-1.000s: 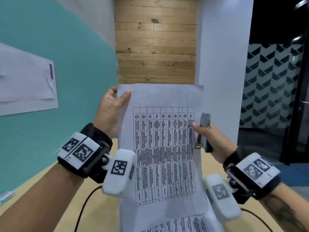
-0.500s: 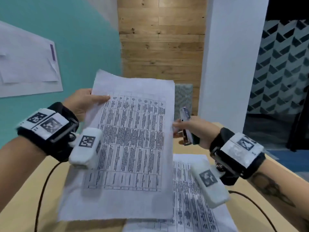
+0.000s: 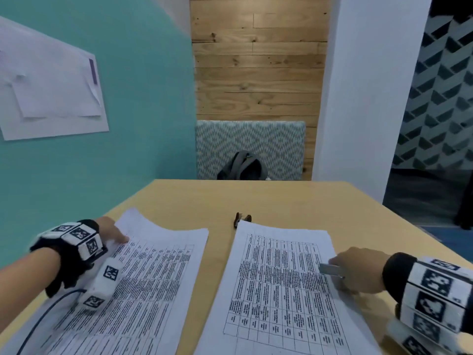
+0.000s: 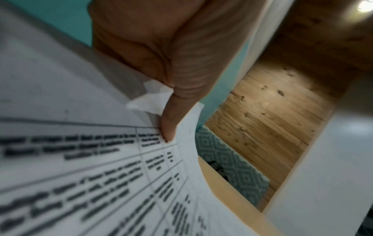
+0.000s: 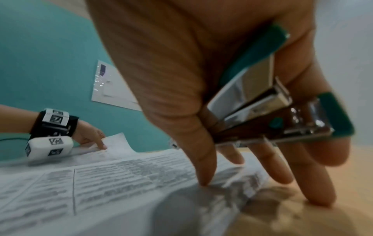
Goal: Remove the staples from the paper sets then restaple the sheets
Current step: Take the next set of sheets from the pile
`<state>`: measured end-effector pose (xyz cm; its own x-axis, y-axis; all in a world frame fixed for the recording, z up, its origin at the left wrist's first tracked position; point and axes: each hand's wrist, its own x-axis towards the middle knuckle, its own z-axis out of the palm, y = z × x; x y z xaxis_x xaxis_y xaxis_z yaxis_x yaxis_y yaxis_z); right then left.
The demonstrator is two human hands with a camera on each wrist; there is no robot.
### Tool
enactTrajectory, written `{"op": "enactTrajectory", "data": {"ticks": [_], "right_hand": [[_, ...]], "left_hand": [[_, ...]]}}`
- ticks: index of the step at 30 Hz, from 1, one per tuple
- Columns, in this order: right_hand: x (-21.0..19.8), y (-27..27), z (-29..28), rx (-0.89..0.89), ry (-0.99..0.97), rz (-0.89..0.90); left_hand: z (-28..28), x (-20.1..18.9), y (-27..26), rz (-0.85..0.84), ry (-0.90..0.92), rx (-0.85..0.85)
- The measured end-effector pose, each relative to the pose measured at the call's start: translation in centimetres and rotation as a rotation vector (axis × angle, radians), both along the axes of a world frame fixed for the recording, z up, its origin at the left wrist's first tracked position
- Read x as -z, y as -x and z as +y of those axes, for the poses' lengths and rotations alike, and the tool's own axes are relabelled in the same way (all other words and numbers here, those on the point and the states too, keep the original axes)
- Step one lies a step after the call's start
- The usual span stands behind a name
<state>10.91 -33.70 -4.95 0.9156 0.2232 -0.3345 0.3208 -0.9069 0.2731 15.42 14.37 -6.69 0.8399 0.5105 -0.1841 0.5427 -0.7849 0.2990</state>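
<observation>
Two printed paper sets lie side by side on the wooden table point(image 3: 268, 198). My left hand point(image 3: 120, 237) pinches the curled top-left corner of the left paper set point(image 3: 143, 278); the left wrist view has my thumb point(image 4: 169, 121) on top of that paper set point(image 4: 80, 175). My right hand point(image 3: 355, 270) grips a teal and chrome stapler point(image 3: 330, 269) in the palm. Its fingertips point(image 5: 203, 178) touch the right edge of the right paper set point(image 3: 276, 285), and the stapler point(image 5: 262, 103) is closed. A dark staple remover point(image 3: 242, 218) lies just beyond the right set.
A patterned bench back point(image 3: 256, 142) with a grey backpack point(image 3: 243, 166) stands behind the table's far edge. The teal wall point(image 3: 140, 111) with pinned sheets point(image 3: 51, 85) runs along the left, a white pillar point(image 3: 358, 98) at the right. A cable point(image 3: 38, 319) trails from my left wrist.
The paper set I held up with both hands has come down flat onto the table's left side. My right hand released it and moved to the right set, still holding the stapler.
</observation>
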Motion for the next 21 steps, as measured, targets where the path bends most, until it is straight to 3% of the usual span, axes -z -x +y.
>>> {"op": "enactTrajectory", "data": {"ticks": [6,12,17,19,21], "right_hand": [[0.4,-0.2,-0.8,-0.050,-0.012,0.003],[0.7,-0.2,-0.6,-0.085,0.048,-0.036],[0.7,-0.2,-0.7,-0.111,0.056,-0.039],[0.8,-0.2,-0.7,-0.118,0.056,-0.044],[0.7,-0.2,-0.7,-0.124,0.049,-0.040]], "left_hand": [[0.5,1.7,-0.4,-0.086,-0.010,-0.128],[-2.7,-1.0,0.6,-0.107,-0.007,-0.206],[-8.0,-4.5,1.1,-0.158,0.042,0.050],[-11.5,-5.4,1.6,-0.137,0.194,0.179],[-15.5,-5.1,2.1,-0.005,0.332,0.310]]}}
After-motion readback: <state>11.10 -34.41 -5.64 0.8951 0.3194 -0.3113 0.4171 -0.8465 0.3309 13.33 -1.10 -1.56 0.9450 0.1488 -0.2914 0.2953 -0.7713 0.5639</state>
